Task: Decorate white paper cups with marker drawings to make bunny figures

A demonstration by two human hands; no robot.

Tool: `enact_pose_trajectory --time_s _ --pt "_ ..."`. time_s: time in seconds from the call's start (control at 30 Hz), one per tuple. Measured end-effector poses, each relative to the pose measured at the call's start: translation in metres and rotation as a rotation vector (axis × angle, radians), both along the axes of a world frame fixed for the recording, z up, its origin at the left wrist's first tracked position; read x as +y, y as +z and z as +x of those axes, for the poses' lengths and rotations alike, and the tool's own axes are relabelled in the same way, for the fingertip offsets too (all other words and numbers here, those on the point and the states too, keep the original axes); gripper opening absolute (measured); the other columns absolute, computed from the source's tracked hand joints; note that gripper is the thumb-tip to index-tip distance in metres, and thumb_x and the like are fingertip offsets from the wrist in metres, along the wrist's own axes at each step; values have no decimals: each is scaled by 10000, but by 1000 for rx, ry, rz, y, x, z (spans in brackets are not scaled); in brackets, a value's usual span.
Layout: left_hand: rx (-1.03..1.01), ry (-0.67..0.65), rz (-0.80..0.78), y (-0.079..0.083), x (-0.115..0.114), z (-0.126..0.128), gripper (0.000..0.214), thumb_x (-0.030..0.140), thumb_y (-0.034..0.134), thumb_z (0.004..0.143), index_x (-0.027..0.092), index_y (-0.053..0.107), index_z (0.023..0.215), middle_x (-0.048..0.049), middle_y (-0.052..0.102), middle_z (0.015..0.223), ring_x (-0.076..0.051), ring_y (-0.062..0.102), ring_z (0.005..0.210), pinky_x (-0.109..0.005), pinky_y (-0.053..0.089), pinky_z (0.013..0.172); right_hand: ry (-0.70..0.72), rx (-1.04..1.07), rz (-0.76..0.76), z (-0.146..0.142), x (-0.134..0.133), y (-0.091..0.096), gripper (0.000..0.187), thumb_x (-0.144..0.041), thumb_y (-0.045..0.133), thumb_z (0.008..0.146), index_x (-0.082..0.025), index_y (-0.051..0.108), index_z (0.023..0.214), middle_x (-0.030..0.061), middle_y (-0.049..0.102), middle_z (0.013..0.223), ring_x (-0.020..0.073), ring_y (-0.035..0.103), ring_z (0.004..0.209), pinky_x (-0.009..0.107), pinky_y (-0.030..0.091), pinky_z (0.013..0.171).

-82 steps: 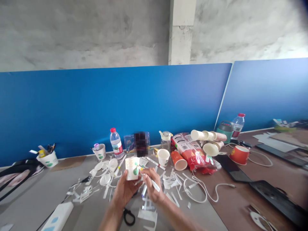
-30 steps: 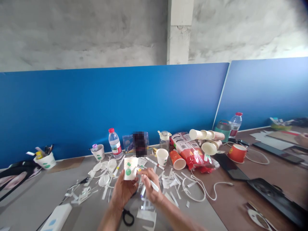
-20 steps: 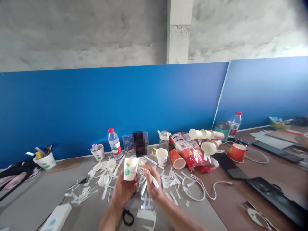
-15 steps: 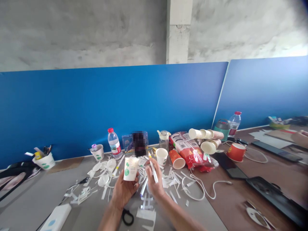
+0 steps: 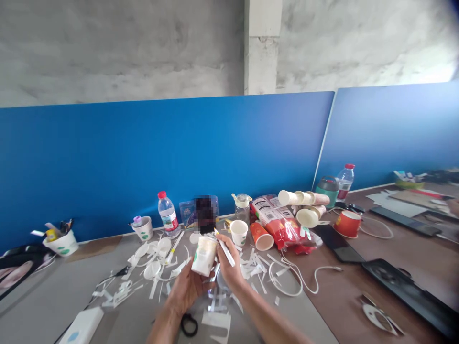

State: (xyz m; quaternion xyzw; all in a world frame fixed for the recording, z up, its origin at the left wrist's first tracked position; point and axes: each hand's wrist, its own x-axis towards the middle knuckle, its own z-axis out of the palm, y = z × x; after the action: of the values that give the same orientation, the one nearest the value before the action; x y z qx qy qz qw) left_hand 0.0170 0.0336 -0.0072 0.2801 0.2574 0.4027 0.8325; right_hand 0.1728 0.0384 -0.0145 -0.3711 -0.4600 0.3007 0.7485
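Note:
My left hand [image 5: 188,289] is closed around a white paper cup [image 5: 204,256] with green leaf prints, tilted slightly to the right. In my right hand [image 5: 228,265] lies a slim white pen-shaped tool [image 5: 225,252] with a yellow-orange tip; its exact kind I cannot make out. The fingers of that hand are close against the cup's right side, and whether they press on it is unclear. Below and around my hands lie white paper strips [image 5: 256,267] and cut paper pieces [image 5: 152,270]. Black scissors handles [image 5: 189,325] show beside my left wrist.
Behind my hands stand a water bottle [image 5: 168,215], another paper cup [image 5: 239,232] and a lidded jar [image 5: 242,208]. To the right are a red cup [image 5: 261,237], a red plastic package [image 5: 276,217], stacked cups [image 5: 303,198] and a white cable [image 5: 315,277]. A blue partition [image 5: 161,143] closes the back.
The paper cup has moved right and tilted, its printed leaves turning to the left. My right hand with the pen-shaped tool has come in to the cup's side. The view has shifted slightly.

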Motion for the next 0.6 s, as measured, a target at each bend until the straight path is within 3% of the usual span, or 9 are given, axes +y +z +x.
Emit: enact_pose_trajectory --time_s 0.1,0.2,0.3,0.43,0.6 --pt "70 49 63 0 0 -1 276 393 785 931 167 803 1088 -134 849 1003 -268 793 810 -402 649 739 -33 -94 -6 4 0 1 259 -444 663 979 -250 767 1115 48 780 980 230 735 887 348 614 763" --pt "165 123 125 2 -2 0 251 323 868 862 170 804 1051 -121 844 952 -249 776 752 -384 634 715 -137 -180 61 5 -4 2 314 -442 625 1011 -256 732 1241 68 782 1085 246 740 1008 388 619 882" --pt "175 224 106 0 0 3 254 322 900 823 162 789 986 -110 840 899 -242 770 730 -365 621 700 -241 -257 128 5 -11 6 304 -423 556 1060 -258 714 1262 70 778 1084 229 739 993 383 611 900" --pt "150 363 131 -4 4 4 269 303 896 806 172 765 1002 -74 836 894 -229 776 776 -340 615 739 -133 -452 245 2 -26 14 227 -352 545 1071 -249 745 1098 51 792 946 214 738 831 345 586 770" --pt "113 370 199 -2 3 6 390 344 933 763 185 759 1074 -87 837 988 -286 786 1003 -382 615 910 -42 -584 392 -3 -36 20 207 -326 548 1061 -274 743 1107 31 791 883 232 712 771 397 544 775"
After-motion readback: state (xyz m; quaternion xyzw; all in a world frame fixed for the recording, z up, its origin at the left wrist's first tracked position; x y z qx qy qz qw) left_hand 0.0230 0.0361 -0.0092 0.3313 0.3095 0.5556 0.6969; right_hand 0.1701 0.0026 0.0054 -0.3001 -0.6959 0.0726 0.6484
